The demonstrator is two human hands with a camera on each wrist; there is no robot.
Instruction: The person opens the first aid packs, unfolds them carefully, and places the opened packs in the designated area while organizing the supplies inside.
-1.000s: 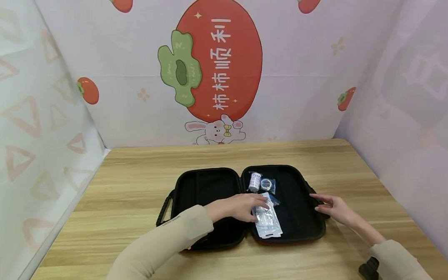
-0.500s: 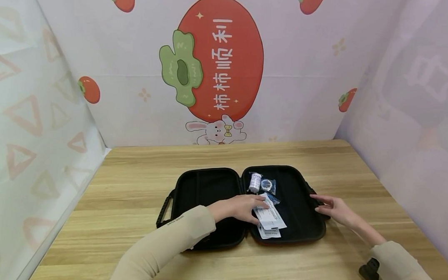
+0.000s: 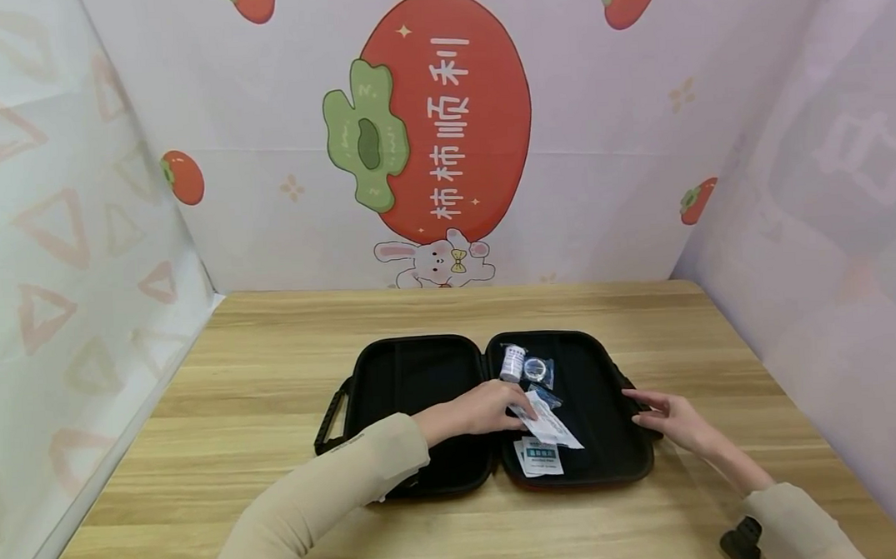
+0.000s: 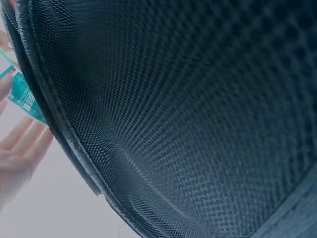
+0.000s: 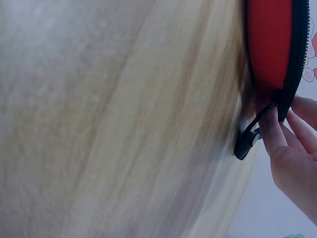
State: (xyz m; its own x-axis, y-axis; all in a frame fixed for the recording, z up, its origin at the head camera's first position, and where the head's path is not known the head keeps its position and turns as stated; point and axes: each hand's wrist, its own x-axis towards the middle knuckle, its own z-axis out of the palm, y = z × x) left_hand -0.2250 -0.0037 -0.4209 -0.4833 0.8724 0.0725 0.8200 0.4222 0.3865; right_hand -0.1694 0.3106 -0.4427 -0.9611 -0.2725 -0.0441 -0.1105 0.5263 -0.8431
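A black zip case (image 3: 608, 431) lies unfolded on the table, its red outer side (image 5: 270, 47) visible in the right wrist view. Over its right half, my left hand (image 3: 484, 407) pinches a white flat packet (image 3: 552, 427), which is tilted. Beneath it lie more flat packets (image 3: 540, 459), the top one with a teal label. In the left wrist view, a teal printed packet (image 4: 24, 96) shows beside the fingers (image 4: 29, 141). My right hand (image 3: 675, 420) grips the case's right rim between thumb and fingers, near a zip pull (image 5: 243, 144).
A white wrapped cylinder (image 3: 513, 363), a bagged round roll (image 3: 536, 370) and a small blue packet (image 3: 546, 396) lie in the case's upper right half. A carrying handle (image 3: 332, 418) sticks out left on the wooden table (image 3: 221, 423). Patterned sheets surround the table.
My left hand has lifted and turned the top packet toward the right, away from the others, uncovering a teal-labelled packet below. The right hand has stayed at the rim.
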